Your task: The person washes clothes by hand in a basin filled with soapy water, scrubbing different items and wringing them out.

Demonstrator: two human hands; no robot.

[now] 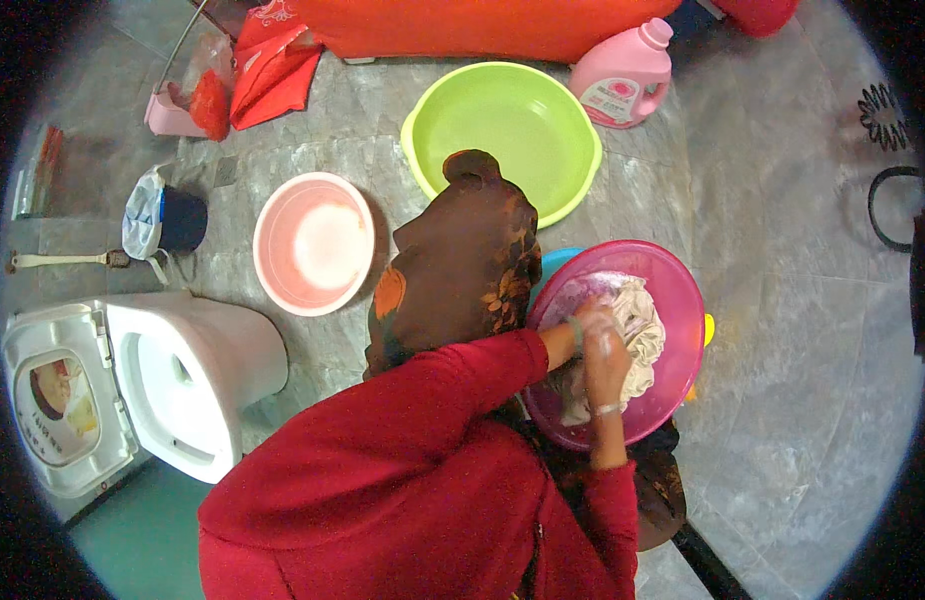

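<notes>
A beige cloth [641, 330], wet and bunched up, lies in a magenta plastic basin [676, 375] with whitish suds about it. My left hand [595, 318] reaches in from the left, a pale bangle on its wrist. Just against it is my right hand [607, 358], foam on its back and a light band on the wrist. Both appear closed on folds of the cloth, close together, though their fingertips are hidden. Part of a blue vessel [558, 262] shows behind the basin's far left rim.
Ahead stand a lime-green basin [500, 142] and a pink detergent bottle [623, 75]. To the left are a pale pink basin [323, 247], a white toilet [229, 337] with its lid raised, a lined dark bin [181, 217] and a brush [72, 260] on the tiled floor.
</notes>
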